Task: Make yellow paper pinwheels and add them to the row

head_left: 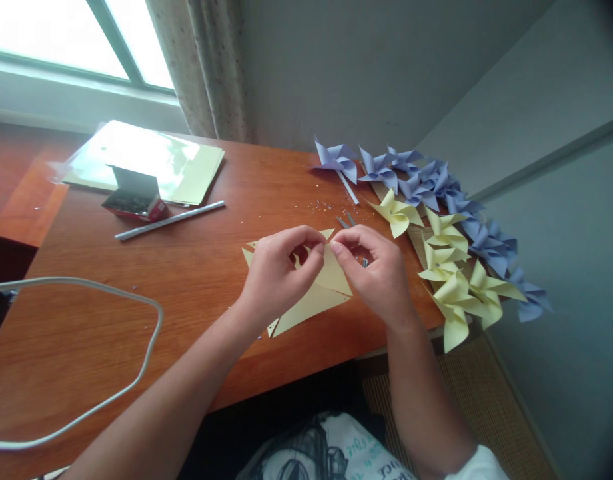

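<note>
near the tabletop [136,280] edge, the left hand [276,273] and right hand [379,273] meet fingertip to fingertip, both pinching a flap of the cut yellow paper [316,293] lying flat under them, wrists low, likely for control. beyond, scissors [347,221], then finished yellow pinwheels [456,273] and blue pinwheels [416,180] piled right.

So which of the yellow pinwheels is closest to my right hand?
The yellow pinwheel lying alone at the far left of the yellow group, just beyond the right hand. The other yellow ones cluster farther right along the table edge.
</note>
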